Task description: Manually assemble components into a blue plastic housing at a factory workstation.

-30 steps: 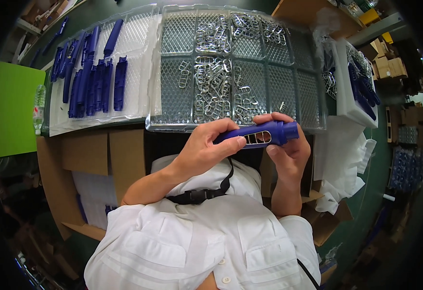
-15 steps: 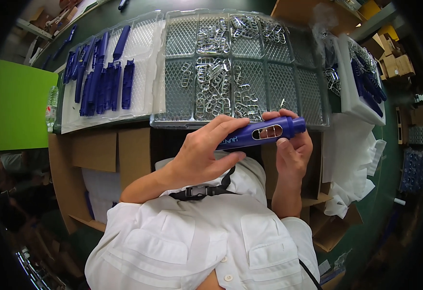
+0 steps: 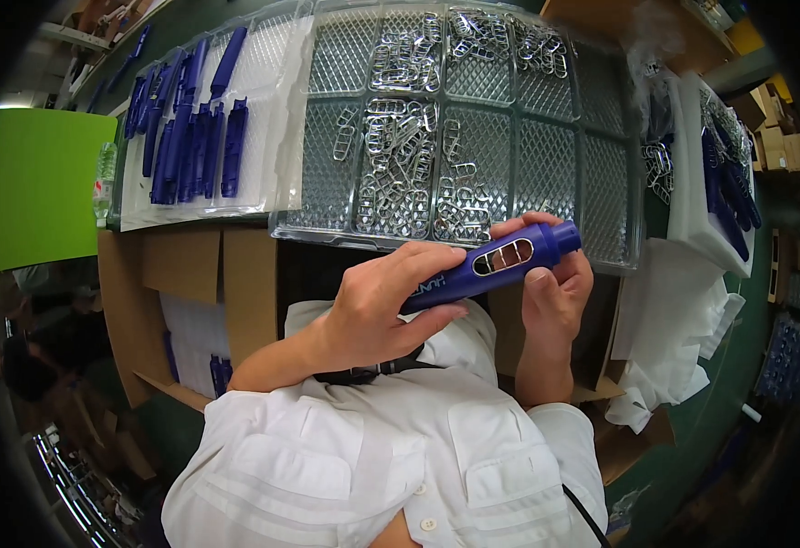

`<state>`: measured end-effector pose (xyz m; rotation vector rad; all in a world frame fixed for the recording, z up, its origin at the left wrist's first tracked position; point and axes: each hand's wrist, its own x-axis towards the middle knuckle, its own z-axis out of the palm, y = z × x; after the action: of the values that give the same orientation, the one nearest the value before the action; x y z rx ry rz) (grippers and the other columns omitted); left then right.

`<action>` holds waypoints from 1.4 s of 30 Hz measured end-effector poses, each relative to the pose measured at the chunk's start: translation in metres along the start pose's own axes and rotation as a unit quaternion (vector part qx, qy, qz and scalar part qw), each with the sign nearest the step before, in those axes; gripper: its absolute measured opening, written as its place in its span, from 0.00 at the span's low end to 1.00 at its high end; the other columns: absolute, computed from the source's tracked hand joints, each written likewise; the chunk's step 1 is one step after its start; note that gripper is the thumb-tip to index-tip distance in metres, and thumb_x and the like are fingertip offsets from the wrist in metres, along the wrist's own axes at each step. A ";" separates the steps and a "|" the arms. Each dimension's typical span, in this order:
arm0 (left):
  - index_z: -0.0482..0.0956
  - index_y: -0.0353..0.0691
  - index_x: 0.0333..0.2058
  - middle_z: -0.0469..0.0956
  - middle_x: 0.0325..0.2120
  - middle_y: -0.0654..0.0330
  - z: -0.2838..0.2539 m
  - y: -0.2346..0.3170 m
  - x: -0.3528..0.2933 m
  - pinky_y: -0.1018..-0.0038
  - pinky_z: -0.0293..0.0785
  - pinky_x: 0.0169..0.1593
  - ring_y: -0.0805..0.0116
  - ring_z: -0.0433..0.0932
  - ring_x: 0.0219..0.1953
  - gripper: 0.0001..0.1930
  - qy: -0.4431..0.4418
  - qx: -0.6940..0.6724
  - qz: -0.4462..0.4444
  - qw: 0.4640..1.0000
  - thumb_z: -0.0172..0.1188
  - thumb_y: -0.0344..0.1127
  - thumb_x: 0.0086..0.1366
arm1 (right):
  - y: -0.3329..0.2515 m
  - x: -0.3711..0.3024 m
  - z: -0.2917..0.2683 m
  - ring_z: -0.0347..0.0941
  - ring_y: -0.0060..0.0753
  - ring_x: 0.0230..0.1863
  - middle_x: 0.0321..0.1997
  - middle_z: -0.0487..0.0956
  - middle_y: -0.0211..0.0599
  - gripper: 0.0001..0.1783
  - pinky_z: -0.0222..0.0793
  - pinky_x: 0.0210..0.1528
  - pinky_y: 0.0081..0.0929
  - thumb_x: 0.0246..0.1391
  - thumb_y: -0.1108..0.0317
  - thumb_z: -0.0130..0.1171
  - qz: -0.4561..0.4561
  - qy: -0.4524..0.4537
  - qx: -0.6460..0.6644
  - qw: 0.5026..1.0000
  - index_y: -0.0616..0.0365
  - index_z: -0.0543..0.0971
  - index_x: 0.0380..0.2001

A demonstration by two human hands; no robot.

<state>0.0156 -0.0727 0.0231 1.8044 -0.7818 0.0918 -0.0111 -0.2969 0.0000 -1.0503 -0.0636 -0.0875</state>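
Between my two hands I hold a blue plastic tube-shaped housing (image 3: 473,271), tilted with its narrower end up to the right. A shiny oval metal frame with crossbars (image 3: 504,258) sits around the window in its side. My left hand (image 3: 386,297) wraps the lower left end, fingers over the top and thumb below. Around the right end curls my right hand (image 3: 553,290), its thumb near the metal frame and its fingers behind. Beyond the hands stands a clear compartment tray (image 3: 327,228) with many loose metal frames (image 3: 400,164) in several of its compartments.
Blue plastic parts (image 3: 185,151) lie on a clear tray at the left, beside a plastic bottle (image 3: 104,183) and a green board (image 3: 39,192). At right, a white foam box (image 3: 692,205) holds more blue pieces. Open cardboard boxes (image 3: 126,301) stand below the table edge.
The view has shifted slightly, so the trays sit a little differently. The blue housing is tilted more steeply, its left end lower; both hands still hold it.
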 end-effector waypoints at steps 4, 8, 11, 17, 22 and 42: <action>0.75 0.33 0.60 0.83 0.47 0.41 0.000 0.002 0.009 0.65 0.86 0.44 0.49 0.87 0.44 0.35 -0.034 0.067 0.030 0.997 0.80 0.33 0.56 | -0.003 0.016 -0.009 0.81 0.37 0.54 0.58 0.81 0.59 0.34 0.79 0.58 0.35 0.65 0.61 0.68 0.024 -0.014 0.023 0.999 0.71 0.69 0.65; 0.71 0.33 0.63 0.81 0.52 0.45 0.004 0.004 0.018 0.67 0.85 0.46 0.56 0.86 0.45 0.34 -0.034 0.021 -0.034 0.999 0.76 0.33 0.62 | -0.006 0.032 -0.011 0.80 0.42 0.57 0.60 0.79 0.61 0.35 0.76 0.63 0.40 0.68 0.63 0.62 0.052 -0.057 0.044 0.996 0.73 0.65 0.69; 0.73 0.31 0.59 0.83 0.45 0.48 0.009 0.010 0.021 0.69 0.80 0.49 0.64 0.85 0.42 0.21 -0.033 -0.221 -0.272 0.936 0.63 0.35 0.73 | -0.009 0.034 -0.012 0.79 0.44 0.60 0.61 0.78 0.61 0.35 0.74 0.65 0.43 0.68 0.67 0.59 0.040 -0.096 0.019 0.994 0.73 0.62 0.71; 0.77 0.32 0.55 0.83 0.32 0.59 0.009 -0.004 0.019 0.73 0.75 0.38 0.72 0.78 0.32 0.16 -0.126 -0.218 -0.274 0.928 0.60 0.33 0.73 | -0.007 0.027 0.003 0.76 0.45 0.65 0.63 0.77 0.58 0.35 0.71 0.69 0.42 0.60 0.89 0.54 -0.039 -0.147 -0.046 0.987 0.69 0.62 0.70; 0.74 0.30 0.61 0.81 0.32 0.61 0.004 0.003 0.025 0.77 0.74 0.37 0.78 0.77 0.32 0.22 -0.131 -0.229 -0.236 0.935 0.61 0.31 0.72 | -0.008 0.005 0.014 0.74 0.41 0.67 0.65 0.74 0.55 0.35 0.72 0.68 0.38 0.60 0.89 0.57 -0.039 -0.118 -0.079 0.989 0.69 0.61 0.70; 0.67 0.35 0.71 0.80 0.42 0.65 -0.044 0.017 -0.009 0.81 0.76 0.41 0.82 0.76 0.39 0.27 -0.125 -0.321 -0.181 0.921 0.60 0.33 0.77 | 0.009 -0.034 0.094 0.76 0.34 0.61 0.62 0.75 0.47 0.34 0.76 0.62 0.30 0.63 0.84 0.60 -0.076 0.017 -0.159 0.984 0.65 0.60 0.69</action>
<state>0.0127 -0.0329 0.0496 1.3037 -0.5473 -0.5885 -0.0448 -0.2096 0.0350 -1.3619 -0.1001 -0.2602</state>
